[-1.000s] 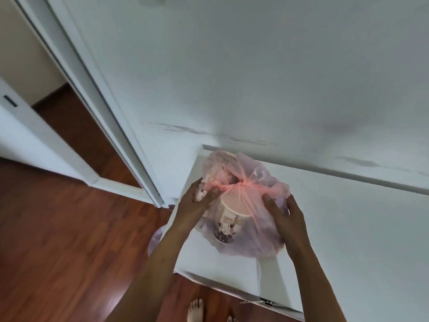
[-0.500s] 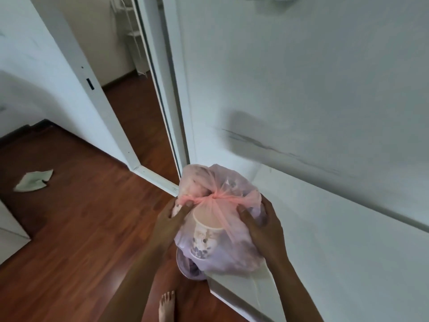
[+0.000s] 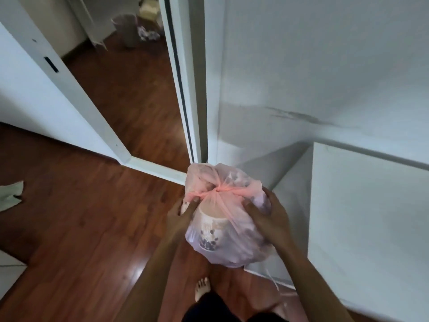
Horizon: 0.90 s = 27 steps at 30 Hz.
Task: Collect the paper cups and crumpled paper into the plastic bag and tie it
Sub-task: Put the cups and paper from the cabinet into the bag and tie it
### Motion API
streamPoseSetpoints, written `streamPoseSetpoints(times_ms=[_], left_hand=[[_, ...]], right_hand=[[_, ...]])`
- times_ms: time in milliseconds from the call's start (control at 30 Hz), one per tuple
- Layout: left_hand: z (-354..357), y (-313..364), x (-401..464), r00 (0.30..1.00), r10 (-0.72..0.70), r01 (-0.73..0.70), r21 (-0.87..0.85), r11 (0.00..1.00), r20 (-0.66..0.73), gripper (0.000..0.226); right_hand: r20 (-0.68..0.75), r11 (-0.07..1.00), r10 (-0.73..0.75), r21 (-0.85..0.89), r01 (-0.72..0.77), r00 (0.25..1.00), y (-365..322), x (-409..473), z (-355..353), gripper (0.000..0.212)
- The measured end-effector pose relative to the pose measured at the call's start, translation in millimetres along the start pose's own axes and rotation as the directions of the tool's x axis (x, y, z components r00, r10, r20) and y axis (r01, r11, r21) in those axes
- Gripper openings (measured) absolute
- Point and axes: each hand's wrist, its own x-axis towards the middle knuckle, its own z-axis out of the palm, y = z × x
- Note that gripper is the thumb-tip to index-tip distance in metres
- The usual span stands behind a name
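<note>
The pink translucent plastic bag is tied shut with a knot on top. A paper cup with a dark printed pattern shows through its front, and pale crumpled shapes show near the top. My left hand grips the bag's left side, with the thumb on the front. On the right side, the fingers of my right hand curl over the bag. The bag hangs between both hands, beside the white table's left edge and above the wooden floor.
The white table stands at the right against a white wall. An open doorway with a white frame leads to another room holding a bin. A pale scrap lies on the floor at left. My bare foot is below the bag.
The bag has come off the table top and moved left past its edge, carried by both hands. My view has swung left toward the doorway.
</note>
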Motion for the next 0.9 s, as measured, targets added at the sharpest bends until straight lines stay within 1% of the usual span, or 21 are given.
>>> streamPoseSetpoints(times_ms=[33, 100, 233, 300, 333, 367, 433, 533, 600, 633, 733, 767, 900], left_hand=[[-4.5, -8.2, 5.2, 0.999, -0.026, 0.026, 0.013, 1.0, 0.021, 0.02], [-11.5, -27.1, 14.8, 0.994, -0.091, 0.089, 0.042, 0.995, 0.056, 0.033], [-14.3, -59.3, 23.0, 0.971, -0.221, 0.216, 0.07, 0.974, 0.09, 0.052], [-10.3, -79.7, 26.7, 0.953, -0.289, 0.28, 0.1, 0.955, 0.087, 0.071], [-7.6, -89.9, 29.8, 0.946, -0.312, 0.301, 0.119, 0.946, 0.088, 0.077], [-6.2, -102.5, 35.3, 0.942, -0.323, 0.308, 0.143, 0.941, 0.094, 0.076], [0.9, -124.3, 51.0, 0.941, -0.316, 0.285, 0.222, 0.932, 0.118, 0.068], [19.3, -158.1, 82.9, 0.918, -0.342, 0.27, 0.313, 0.91, 0.203, 0.039], [35.9, -184.4, 106.4, 0.897, -0.364, 0.268, 0.346, 0.899, 0.25, 0.027], [44.5, -199.3, 119.3, 0.891, -0.367, 0.26, 0.362, 0.895, 0.267, 0.027], [74.4, -240.1, 155.7, 0.895, -0.338, 0.203, 0.407, 0.891, 0.293, 0.045], [84.2, -253.1, 167.4, 0.896, -0.333, 0.196, 0.413, 0.889, 0.292, 0.048], [116.6, -301.4, 208.3, 0.893, -0.296, 0.117, 0.46, 0.88, 0.338, 0.041]], right_hand=[[-0.012, 1.0, 0.029, 0.005, -0.029, 0.999, 4.8, -1.4, 9.9, 0.065], [-0.023, 0.994, 0.101, 0.039, -0.1, 0.995, 16.8, -6.4, 28.1, 0.064], [-0.017, 0.964, 0.25, 0.1, -0.247, 0.968, 44.7, -10.3, 57.8, 0.067], [0.002, 0.946, 0.308, 0.105, -0.307, 0.951, 63.6, -8.2, 71.4, 0.066], [0.014, 0.936, 0.335, 0.107, -0.334, 0.942, 73.7, -5.9, 78.4, 0.065], [0.02, 0.925, 0.363, 0.111, -0.363, 0.932, 84.6, -2.1, 85.3, 0.065], [0.013, 0.896, 0.428, 0.121, -0.427, 0.904, 109.1, 8.9, 98.8, 0.067], [-0.029, 0.861, 0.495, 0.149, -0.486, 0.869, 152.0, 33.4, 118.8, 0.071], [-0.085, 0.859, 0.504, 0.152, -0.489, 0.86, 182.1, 50.9, 131.2, 0.073], [-0.113, 0.864, 0.498, 0.143, -0.482, 0.86, 197.1, 59.5, 137.8, 0.074], [-0.189, 0.889, 0.458, 0.124, -0.441, 0.869, 240.6, 86.3, 156.2, 0.073], [-0.219, 0.902, 0.432, 0.112, -0.417, 0.875, 255.7, 96.3, 161.9, 0.071], [-0.352, 0.946, 0.317, 0.054, -0.319, 0.881, 306.1, 130.7, 180.8, 0.065]])
